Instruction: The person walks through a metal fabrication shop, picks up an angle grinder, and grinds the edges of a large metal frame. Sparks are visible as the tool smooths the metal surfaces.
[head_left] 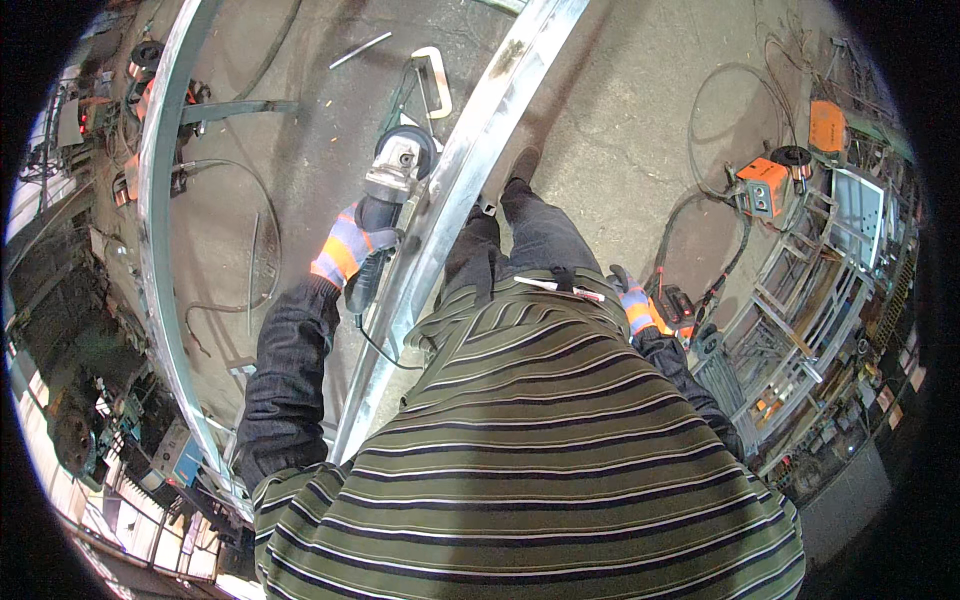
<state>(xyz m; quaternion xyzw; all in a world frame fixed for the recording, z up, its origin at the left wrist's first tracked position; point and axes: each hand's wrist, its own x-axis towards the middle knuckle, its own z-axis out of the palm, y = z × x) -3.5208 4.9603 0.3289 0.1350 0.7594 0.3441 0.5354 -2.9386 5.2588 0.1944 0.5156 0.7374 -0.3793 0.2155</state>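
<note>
My left hand [345, 247], in an orange and lavender striped glove, is closed around the dark body of an angle grinder [398, 165]. The grinder's metal head and round disc sit beside a long silver metal beam [487, 112], and its cord [377, 348] trails down across the beam. Whether the disc touches the metal, I cannot tell. By my right hip hangs my right hand [634, 300], in a matching glove. Its dark fingertips stretch forward, and I see nothing in it.
A second metal beam [158, 190] runs along the left, joined by a crosspiece [240, 110]. Past the grinder lie a pale C-shaped clamp [437, 80] and a thin rod [360, 50]. On the right are an orange machine [763, 187], coiled cables [690, 120] and stacked metal frames [800, 300].
</note>
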